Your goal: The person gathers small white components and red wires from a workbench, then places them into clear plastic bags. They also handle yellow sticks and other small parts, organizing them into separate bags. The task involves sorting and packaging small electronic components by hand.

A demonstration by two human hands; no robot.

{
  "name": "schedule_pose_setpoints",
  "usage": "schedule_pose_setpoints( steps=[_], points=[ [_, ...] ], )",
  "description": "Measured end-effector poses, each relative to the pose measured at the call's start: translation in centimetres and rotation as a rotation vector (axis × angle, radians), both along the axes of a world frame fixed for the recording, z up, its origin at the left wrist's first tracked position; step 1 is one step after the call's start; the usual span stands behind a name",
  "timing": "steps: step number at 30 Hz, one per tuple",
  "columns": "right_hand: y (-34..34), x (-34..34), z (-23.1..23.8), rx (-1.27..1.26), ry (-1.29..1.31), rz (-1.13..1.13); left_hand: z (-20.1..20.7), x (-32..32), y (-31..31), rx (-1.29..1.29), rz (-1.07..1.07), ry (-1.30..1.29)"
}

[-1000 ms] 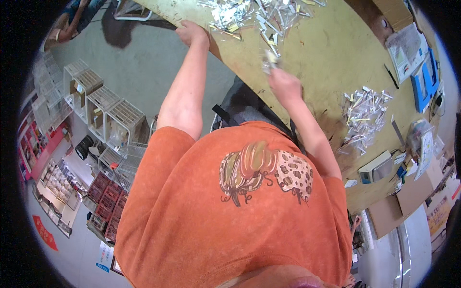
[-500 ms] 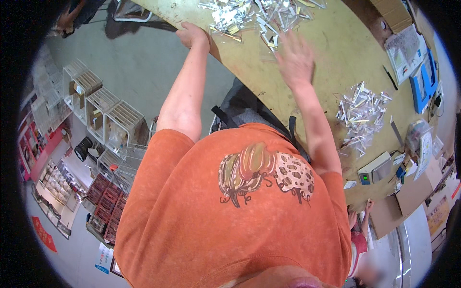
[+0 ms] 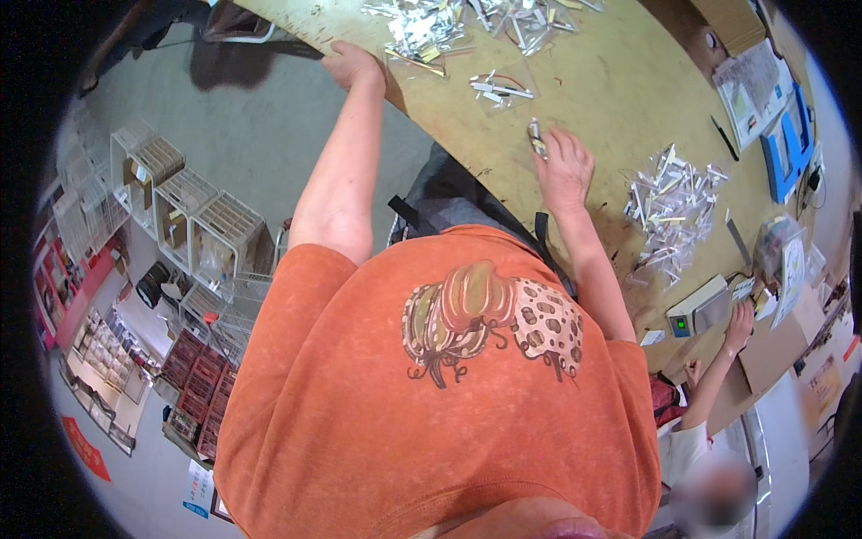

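Observation:
My left hand rests at the near edge of the table, its fingers curled over that edge. My right hand is closed on a small clear plastic bag with white and dark pieces in it, held low over the tabletop. Just beyond it lies another clear bag with white strips and a red wire-like piece. Between and beyond my hands, a pile of similar filled bags spreads toward the top of the view.
Right of my right hand lies a second heap of bagged strips. Farther right are a small scale, a blue holder, papers and cardboard. A co-worker's hand reaches in near the scale. White crates stand on the floor at left.
My right hand has drawn back toward me from the far pile with a small bag, and one bag now lies apart from the pile. The co-worker's arm has reached toward the scale. My left hand stays.

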State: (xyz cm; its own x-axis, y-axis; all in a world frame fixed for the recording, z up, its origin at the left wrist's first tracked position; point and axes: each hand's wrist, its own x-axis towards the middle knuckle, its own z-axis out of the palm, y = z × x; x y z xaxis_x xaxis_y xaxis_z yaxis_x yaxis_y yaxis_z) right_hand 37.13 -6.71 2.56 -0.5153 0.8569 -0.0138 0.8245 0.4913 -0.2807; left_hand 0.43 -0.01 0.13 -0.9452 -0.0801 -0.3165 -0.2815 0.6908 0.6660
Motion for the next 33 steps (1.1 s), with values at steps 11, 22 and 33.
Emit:
schedule_pose_setpoints(
  steps=[11,22,33],
  points=[
    [4.5,-9.9,0.1,0.064,0.063,0.207,-2.3,-1.5,0.0,0.055,-0.078,0.068],
    [-1.7,15.5,0.1,0.121,-0.376,-0.151,-1.8,-1.0,-0.4,0.028,-0.066,0.013],
    [15.7,-9.9,1.6,0.165,0.071,-0.028,-1.6,-1.0,0.2,-0.037,-0.077,0.094]
  ],
)
